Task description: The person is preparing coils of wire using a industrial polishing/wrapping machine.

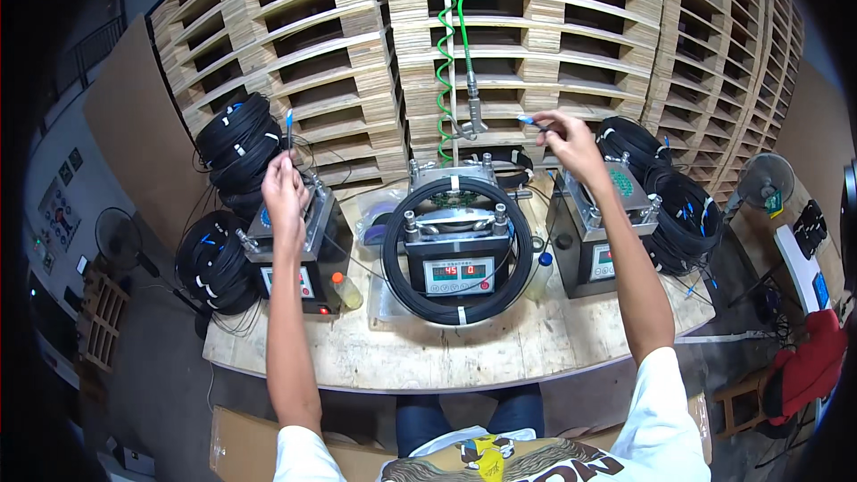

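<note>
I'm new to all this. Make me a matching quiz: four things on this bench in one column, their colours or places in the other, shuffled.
Things:
1. coiled air hose
2. cable ring on the middle machine
3. left hand
4. small bottle

Colours or places:
A. black
B. over the left machine, holding a blue-tipped cable end
C. green, hanging above the bench
D. orange cap, beside the left machine

Pairs: 1-C, 2-A, 3-B, 4-D

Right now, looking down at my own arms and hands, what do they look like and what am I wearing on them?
Both forearms are bare from elbow to wrist. The left hand and right hand wear no gloves, and no watch or band shows on either wrist. Short white sleeves cover the upper arms. The shirt is white with a printed picture on the chest.
</note>
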A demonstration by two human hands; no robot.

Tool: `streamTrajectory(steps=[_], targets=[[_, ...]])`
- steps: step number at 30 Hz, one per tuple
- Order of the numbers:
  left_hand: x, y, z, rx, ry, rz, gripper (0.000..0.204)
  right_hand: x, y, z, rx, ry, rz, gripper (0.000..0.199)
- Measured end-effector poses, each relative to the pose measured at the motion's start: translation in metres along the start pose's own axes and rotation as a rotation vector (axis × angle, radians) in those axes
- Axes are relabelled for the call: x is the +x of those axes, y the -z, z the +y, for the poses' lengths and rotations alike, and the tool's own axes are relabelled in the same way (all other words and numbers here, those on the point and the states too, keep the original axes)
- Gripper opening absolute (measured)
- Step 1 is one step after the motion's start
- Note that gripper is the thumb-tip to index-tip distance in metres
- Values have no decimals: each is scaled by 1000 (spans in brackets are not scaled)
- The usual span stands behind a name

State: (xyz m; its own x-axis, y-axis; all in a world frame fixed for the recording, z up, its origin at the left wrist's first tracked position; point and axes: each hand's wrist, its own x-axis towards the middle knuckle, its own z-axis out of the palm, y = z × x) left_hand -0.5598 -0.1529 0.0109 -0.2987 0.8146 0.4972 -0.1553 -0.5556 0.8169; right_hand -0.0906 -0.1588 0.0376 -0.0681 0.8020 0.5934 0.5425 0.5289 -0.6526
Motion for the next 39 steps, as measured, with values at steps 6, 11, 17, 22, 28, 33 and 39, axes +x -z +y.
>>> streamTrajectory(steps=[6, 11, 17, 22, 28, 33, 39], targets=[[39, -64, -38, 620, -158, -375, 25, 47, -65, 20, -52, 37, -77, 18], [45, -90, -116, 830, -70, -617, 21, 72, -115, 36, -157, 16, -318, 14], [18, -122, -139, 681, 50, -535, 27, 81, -124, 52, -186, -27, -505, 18], [7, -127, -152, 691, 8, -410, 25, 78, -134, 63, -266, 59, -508, 19], [-1, -137, -134, 797, -73, -305, 22, 76, -136, 60, -398, 79, -550, 18], [-6, -134, -127, 806, -127, -262, 21, 78, -142, 49, -583, 71, -610, 17], [-7, -134, -128, 811, -132, -250, 21, 84, -146, 47, -744, 141, -723, 16]])
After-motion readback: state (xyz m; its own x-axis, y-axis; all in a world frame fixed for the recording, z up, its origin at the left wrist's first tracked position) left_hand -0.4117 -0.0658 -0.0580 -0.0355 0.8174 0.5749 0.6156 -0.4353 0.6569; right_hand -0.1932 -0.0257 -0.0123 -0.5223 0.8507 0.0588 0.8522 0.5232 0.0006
